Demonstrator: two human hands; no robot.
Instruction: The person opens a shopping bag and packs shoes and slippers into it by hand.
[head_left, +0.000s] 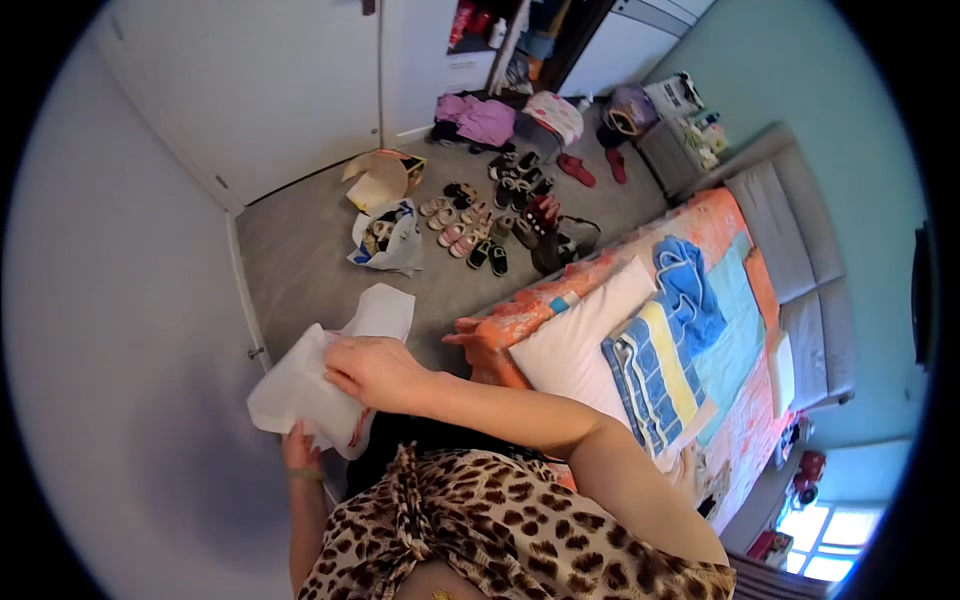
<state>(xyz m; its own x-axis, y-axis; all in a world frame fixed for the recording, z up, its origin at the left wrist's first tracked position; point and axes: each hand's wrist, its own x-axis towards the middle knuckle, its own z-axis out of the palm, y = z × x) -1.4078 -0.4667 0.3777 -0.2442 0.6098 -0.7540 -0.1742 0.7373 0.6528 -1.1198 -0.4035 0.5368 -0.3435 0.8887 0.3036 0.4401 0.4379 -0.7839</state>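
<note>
A crumpled white plastic bag is held up in front of my body, close to the pale wall at the left. My right hand lies across its upper side, with curled fingers pinching the white material. From below, my left hand grips the bag's lower edge; most of its fingers are hidden behind the bag. One white flap sticks out past my right hand, towards the floor. Some red marking shows near the bag's lower right edge, but what is inside cannot be made out.
Several pairs of shoes stand on the grey floor ahead. By the door are a filled white bag and an open cardboard box. At the right, the bed carries a pillow and folded blankets.
</note>
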